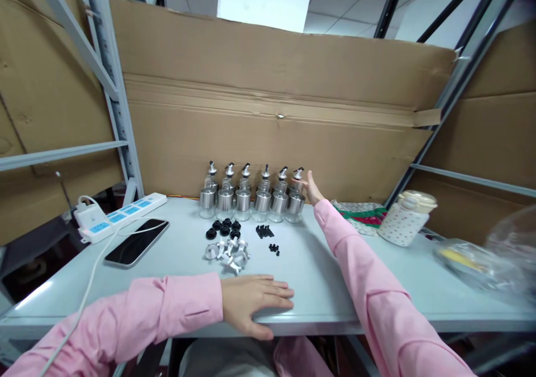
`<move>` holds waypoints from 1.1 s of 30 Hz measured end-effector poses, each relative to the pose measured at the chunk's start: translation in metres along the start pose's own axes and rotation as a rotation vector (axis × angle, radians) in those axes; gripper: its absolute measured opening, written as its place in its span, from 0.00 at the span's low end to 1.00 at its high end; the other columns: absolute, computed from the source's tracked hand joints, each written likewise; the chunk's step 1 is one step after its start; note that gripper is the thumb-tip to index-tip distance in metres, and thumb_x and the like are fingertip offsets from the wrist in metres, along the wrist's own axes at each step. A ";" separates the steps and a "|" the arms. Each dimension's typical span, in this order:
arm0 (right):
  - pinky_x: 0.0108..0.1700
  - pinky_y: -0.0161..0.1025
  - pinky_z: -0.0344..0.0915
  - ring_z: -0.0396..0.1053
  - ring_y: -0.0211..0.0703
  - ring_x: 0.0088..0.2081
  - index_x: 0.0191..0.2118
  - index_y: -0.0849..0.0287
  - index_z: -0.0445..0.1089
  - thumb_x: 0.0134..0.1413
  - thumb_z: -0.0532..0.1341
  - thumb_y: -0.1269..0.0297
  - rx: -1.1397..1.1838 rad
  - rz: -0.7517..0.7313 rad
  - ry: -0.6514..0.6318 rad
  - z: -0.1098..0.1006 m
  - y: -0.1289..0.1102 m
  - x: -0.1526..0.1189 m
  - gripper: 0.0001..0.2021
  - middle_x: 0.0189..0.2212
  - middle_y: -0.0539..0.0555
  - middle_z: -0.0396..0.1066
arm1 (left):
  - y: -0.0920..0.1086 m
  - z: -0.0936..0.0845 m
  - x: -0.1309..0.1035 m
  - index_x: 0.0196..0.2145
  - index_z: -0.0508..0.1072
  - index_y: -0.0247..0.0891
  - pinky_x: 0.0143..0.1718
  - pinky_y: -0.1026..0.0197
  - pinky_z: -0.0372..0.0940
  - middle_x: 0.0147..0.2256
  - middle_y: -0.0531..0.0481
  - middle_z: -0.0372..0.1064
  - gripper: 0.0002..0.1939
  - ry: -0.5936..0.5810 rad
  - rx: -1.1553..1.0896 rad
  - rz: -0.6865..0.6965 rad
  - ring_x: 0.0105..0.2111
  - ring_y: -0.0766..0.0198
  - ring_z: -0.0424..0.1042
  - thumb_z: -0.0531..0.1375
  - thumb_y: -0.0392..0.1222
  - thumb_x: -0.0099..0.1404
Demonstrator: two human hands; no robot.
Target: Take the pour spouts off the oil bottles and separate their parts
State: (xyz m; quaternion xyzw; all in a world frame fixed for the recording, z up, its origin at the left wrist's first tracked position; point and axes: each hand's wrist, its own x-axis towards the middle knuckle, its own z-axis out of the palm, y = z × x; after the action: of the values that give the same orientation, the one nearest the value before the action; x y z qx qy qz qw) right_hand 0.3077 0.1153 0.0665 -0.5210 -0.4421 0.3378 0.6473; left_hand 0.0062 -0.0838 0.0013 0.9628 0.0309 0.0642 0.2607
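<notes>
At the near edge of a table (310, 279), the left hand (256, 303) is lying palm down and empty, likely steadying the person; well apart from it, the right hand (312, 189) is reaching to the right end of the bottles (243, 201), its grip impossible to tell. Six are standing in front, six spouts (266, 171) rising behind, seemingly ranked for order. Nearer, stoppers (225, 230) and caps (231, 247), overlapping too much to count, are lying beside two clusters of black parts (264, 231), apparently sorted by kind.
</notes>
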 end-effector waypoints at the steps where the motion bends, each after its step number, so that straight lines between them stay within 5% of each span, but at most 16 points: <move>1: 0.58 0.51 0.51 0.61 0.52 0.54 0.27 0.61 0.74 0.49 0.49 0.37 0.014 -0.019 0.034 0.001 0.003 -0.001 0.30 0.36 0.62 0.74 | 0.000 0.000 0.000 0.59 0.56 0.35 0.62 0.50 0.41 0.61 0.43 0.48 0.35 0.014 -0.012 -0.001 0.62 0.55 0.48 0.56 0.50 0.56; 7: 0.56 0.47 0.55 0.61 0.48 0.53 0.43 0.64 0.70 0.51 0.52 0.44 0.049 -0.206 0.222 -0.001 0.005 -0.008 0.27 0.48 0.62 0.68 | 0.001 0.001 0.002 0.56 0.61 0.35 0.62 0.50 0.43 0.59 0.42 0.53 0.33 0.061 -0.084 -0.018 0.61 0.55 0.51 0.56 0.56 0.57; 12: 0.57 0.44 0.53 0.60 0.48 0.53 0.44 0.67 0.71 0.46 0.61 0.54 -0.134 -0.812 0.616 -0.003 -0.037 -0.028 0.23 0.52 0.62 0.61 | 0.005 -0.004 0.002 0.56 0.60 0.35 0.61 0.51 0.46 0.58 0.38 0.56 0.36 0.106 -0.188 -0.092 0.59 0.52 0.54 0.60 0.56 0.54; 15: 0.55 0.45 0.57 0.63 0.47 0.50 0.42 0.63 0.73 0.45 0.62 0.58 -0.171 -0.981 0.710 -0.001 -0.071 -0.054 0.18 0.49 0.59 0.62 | 0.002 -0.005 0.001 0.59 0.55 0.36 0.59 0.48 0.49 0.58 0.36 0.55 0.43 0.211 -0.376 -0.210 0.58 0.50 0.55 0.65 0.53 0.49; 19: 0.50 0.46 0.62 0.68 0.45 0.43 0.34 0.60 0.74 0.44 0.63 0.62 -0.083 -0.970 0.562 0.009 -0.093 -0.103 0.10 0.38 0.54 0.69 | -0.012 -0.001 0.004 0.61 0.44 0.38 0.60 0.46 0.45 0.61 0.31 0.45 0.52 0.376 -0.775 -0.262 0.61 0.52 0.48 0.68 0.50 0.46; 23: 0.47 0.46 0.64 0.70 0.44 0.39 0.29 0.59 0.67 0.43 0.65 0.64 0.139 -0.735 0.165 0.030 -0.080 -0.169 0.07 0.32 0.51 0.71 | -0.022 0.000 0.008 0.61 0.41 0.42 0.62 0.46 0.37 0.62 0.31 0.38 0.59 0.472 -1.003 -0.286 0.63 0.52 0.40 0.71 0.51 0.39; 28: 0.43 0.41 0.67 0.71 0.40 0.39 0.30 0.54 0.53 0.46 0.64 0.68 0.403 -0.358 -0.259 0.055 -0.052 -0.253 0.15 0.30 0.45 0.68 | -0.019 -0.005 0.009 0.55 0.57 0.38 0.59 0.47 0.46 0.56 0.36 0.55 0.50 0.513 -1.030 -0.156 0.59 0.49 0.53 0.72 0.49 0.36; 33: 0.43 0.41 0.67 0.71 0.40 0.38 0.42 0.51 0.53 0.52 0.61 0.63 0.306 -0.284 -0.394 0.066 -0.040 -0.290 0.16 0.37 0.50 0.70 | -0.014 -0.005 0.007 0.41 0.69 0.32 0.49 0.50 0.59 0.38 0.44 0.70 0.32 0.421 -0.910 -0.171 0.45 0.53 0.67 0.72 0.43 0.37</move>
State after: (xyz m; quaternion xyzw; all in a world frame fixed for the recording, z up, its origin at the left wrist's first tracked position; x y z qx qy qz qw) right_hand 0.1359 -0.1295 0.0464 -0.2745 -0.5719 0.4013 0.6607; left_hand 0.0125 -0.0685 -0.0006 0.7120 0.1303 0.2422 0.6460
